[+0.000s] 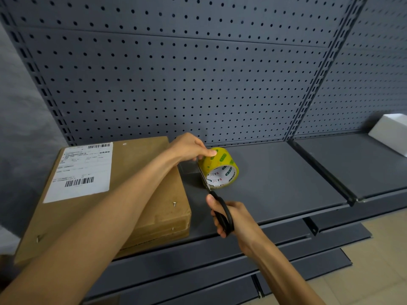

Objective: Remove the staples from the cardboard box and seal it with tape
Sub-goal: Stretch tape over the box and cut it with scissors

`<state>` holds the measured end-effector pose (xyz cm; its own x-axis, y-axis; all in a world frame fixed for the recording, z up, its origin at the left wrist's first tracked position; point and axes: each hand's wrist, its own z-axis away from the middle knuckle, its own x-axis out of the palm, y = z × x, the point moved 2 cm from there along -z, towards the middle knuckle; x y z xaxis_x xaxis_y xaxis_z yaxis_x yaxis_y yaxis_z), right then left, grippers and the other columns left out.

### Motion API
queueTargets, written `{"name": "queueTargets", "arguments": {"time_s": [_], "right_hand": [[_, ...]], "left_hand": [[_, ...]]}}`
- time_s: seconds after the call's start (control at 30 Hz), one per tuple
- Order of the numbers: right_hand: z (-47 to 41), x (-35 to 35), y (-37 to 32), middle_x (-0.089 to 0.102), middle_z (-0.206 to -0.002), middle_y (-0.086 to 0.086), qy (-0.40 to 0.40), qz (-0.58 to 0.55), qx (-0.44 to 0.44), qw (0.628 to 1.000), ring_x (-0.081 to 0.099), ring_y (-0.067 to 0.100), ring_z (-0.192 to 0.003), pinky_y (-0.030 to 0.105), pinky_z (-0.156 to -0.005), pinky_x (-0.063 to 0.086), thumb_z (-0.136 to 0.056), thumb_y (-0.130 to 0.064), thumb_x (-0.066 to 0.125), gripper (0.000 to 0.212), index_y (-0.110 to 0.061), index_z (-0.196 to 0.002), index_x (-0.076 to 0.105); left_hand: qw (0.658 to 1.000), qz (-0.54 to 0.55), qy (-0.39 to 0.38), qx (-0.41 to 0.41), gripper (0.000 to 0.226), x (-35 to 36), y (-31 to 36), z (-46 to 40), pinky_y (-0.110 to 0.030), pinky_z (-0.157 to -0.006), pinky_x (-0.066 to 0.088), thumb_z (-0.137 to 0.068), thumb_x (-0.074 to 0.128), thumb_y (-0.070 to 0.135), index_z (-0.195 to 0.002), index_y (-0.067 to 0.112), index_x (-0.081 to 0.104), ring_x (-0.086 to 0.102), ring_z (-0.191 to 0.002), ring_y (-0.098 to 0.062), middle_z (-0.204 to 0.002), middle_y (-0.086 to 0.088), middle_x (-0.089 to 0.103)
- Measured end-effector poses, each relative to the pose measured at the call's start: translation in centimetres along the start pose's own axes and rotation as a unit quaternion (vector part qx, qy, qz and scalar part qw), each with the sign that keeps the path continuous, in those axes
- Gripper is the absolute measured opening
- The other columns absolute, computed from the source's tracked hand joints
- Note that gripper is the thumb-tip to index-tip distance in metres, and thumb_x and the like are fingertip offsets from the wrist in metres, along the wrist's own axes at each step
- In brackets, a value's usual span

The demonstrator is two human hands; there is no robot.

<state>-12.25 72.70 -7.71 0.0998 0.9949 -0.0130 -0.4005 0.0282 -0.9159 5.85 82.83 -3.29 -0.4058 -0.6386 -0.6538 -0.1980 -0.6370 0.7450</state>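
The left hand [189,148] pinched the tape roll [220,168] on the shelf [286,172]; the right hand [229,219] gripped scissors [217,203], blades at the roll, beside the box [132,194].

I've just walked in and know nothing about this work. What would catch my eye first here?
Probably the yellow tape roll standing on the grey shelf, held by the left hand while the right hand works black-handled scissors against the tape. Just left lies a flat cardboard box with a white shipping label and a few staples showing. Behind everything rises a dark pegboard wall.
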Motion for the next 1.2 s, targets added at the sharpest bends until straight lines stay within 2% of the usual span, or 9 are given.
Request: {"name": "queueTargets", "arguments": {"time_s": [0.2,0.37,0.7,0.8,0.9,1.03,1.2], "right_hand": [[-0.3,0.3,-0.5,0.049,-0.055,0.003,-0.006,-0.001,-0.009,1.000,0.045,0.015,-0.044,0.022,-0.042,0.038,-0.081,-0.047,0.068,0.045,-0.004,-0.081,0.055],[-1.0,0.5,-0.8,0.049,-0.054,0.003,-0.001,0.004,-0.014,1.000,0.046,0.014,-0.042,0.022,-0.042,0.038,-0.080,-0.048,0.068,0.046,-0.004,-0.078,0.054],[-2.0,0.6,-1.1,0.051,-0.052,0.003,0.010,0.021,-0.025,0.999,0.047,0.012,-0.039,0.021,-0.041,0.039,-0.081,-0.044,0.070,0.044,-0.003,-0.077,0.055],[-2.0,0.5,-1.0,0.052,-0.052,0.003,0.016,0.030,-0.027,0.999,0.047,0.012,-0.038,0.021,-0.040,0.039,-0.081,-0.043,0.071,0.044,-0.002,-0.079,0.054],[-1.9,0.3,-0.8,0.052,-0.052,0.004,0.019,0.033,-0.029,0.999,0.048,0.012,-0.038,0.022,-0.040,0.040,-0.080,-0.041,0.072,0.043,-0.002,-0.081,0.054],[-1.8,0.0,-0.6,0.052,-0.051,0.004,0.025,0.036,-0.030,0.999,0.047,0.013,-0.038,0.022,-0.040,0.041,-0.079,-0.039,0.074,0.042,-0.002,-0.082,0.054],[-1.7,-0.1,-0.3,0.053,-0.050,0.003,0.023,0.044,-0.026,0.998,0.048,0.014,-0.039,0.023,-0.041,0.041,-0.078,-0.040,0.075,0.043,-0.003,-0.077,0.054]], "left_hand": [[1.000,0.007,-0.001,0.005,0.039,-0.1,-0.1,-0.1,-0.033,-0.079,0.051,-0.073,0.074,0.049,-0.084,0.012,0.073,0.058,-0.068,-0.011,-0.074,0.002,0.068],[1.000,0.001,-0.002,0.001,0.031,-0.1,-0.2,-0.2,-0.036,-0.086,0.051,-0.071,0.075,0.052,-0.078,0.021,0.072,0.062,-0.080,-0.012,-0.075,0.003,0.068],[1.000,0.009,-0.008,-0.002,0.030,-0.1,-0.1,-0.1,-0.038,-0.091,0.051,-0.072,0.075,0.050,-0.076,0.021,0.071,0.061,-0.079,-0.012,-0.073,0.003,0.067],[1.000,0.017,-0.007,0.002,0.033,-0.1,-0.1,-0.1,-0.038,-0.089,0.051,-0.071,0.076,0.049,-0.076,0.017,0.072,0.060,-0.073,-0.011,-0.069,0.003,0.066],[1.000,0.019,-0.004,0.000,0.037,0.0,-0.1,-0.1,-0.036,-0.086,0.052,-0.071,0.077,0.048,-0.082,0.013,0.074,0.061,-0.072,-0.011,-0.074,0.000,0.068],[1.000,0.030,-0.005,0.006,0.035,-0.2,0.0,-0.1,-0.031,-0.080,0.053,-0.069,0.079,0.045,-0.080,0.012,0.074,0.060,-0.067,-0.010,-0.075,-0.002,0.070],[0.998,0.057,0.002,0.011,0.028,-0.1,0.2,0.2,-0.023,-0.063,0.050,-0.065,0.084,0.037,-0.077,0.013,0.073,0.058,-0.060,-0.011,-0.068,-0.002,0.068]]}}
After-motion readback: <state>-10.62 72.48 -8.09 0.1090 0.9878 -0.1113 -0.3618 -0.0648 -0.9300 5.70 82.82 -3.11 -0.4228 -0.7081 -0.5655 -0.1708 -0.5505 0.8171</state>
